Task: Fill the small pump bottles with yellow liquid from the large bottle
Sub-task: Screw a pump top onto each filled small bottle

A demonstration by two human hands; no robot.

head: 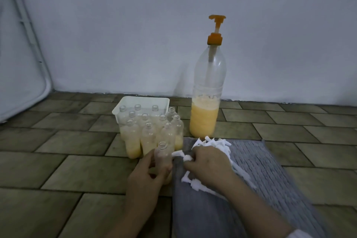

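There was just one view, from a camera worn on the person's head. It looked forward and down, from close above the left hand (144, 177) and the right hand (207, 164), which sat low in the middle. Farther off it took in the tiled floor (63, 149) and the pale wall (116, 35) at the back. The wide lens bent the edges.

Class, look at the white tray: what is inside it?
Clear, uncapped small bottles stand inside the white tray. Bottles in front hide the tray's floor and front wall.
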